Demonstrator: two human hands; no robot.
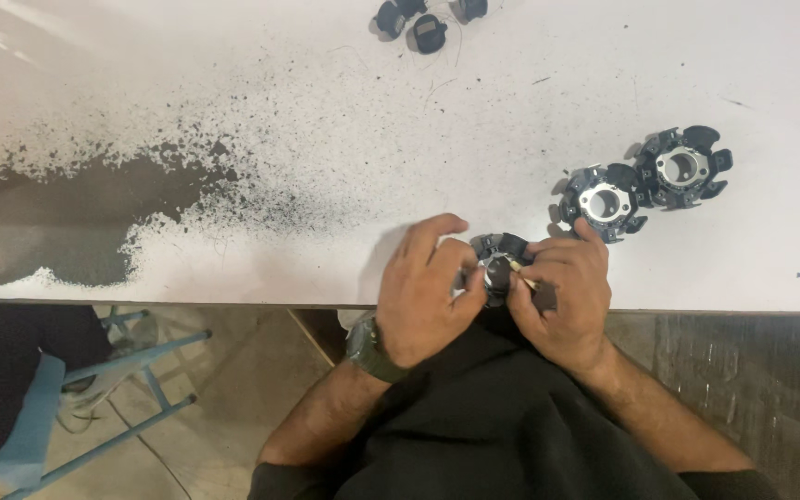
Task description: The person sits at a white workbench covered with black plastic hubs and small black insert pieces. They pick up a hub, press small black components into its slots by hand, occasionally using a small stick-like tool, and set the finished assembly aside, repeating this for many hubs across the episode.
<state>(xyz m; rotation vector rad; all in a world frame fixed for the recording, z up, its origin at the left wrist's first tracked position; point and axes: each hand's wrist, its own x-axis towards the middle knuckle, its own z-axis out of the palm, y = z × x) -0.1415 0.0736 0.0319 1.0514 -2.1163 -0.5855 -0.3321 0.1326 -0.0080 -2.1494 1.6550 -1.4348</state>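
My left hand (428,292) and my right hand (562,296) meet at the near edge of a white table (326,139). Between them they hold a black round slotted part with a metal centre ring (500,262). The left hand's fingers wrap its left side. The right hand pinches a thin pale stick-like tool (522,274) whose tip touches the part's centre, and a small dark piece (545,296) sits under its fingers. Most of the part is hidden by the fingers.
Two similar black round parts (606,202) (683,168) lie to the right on the table. Several small black pieces (428,23) lie at the far edge. A dark worn patch (76,218) spreads at left. A blue stool frame (113,389) stands below left.
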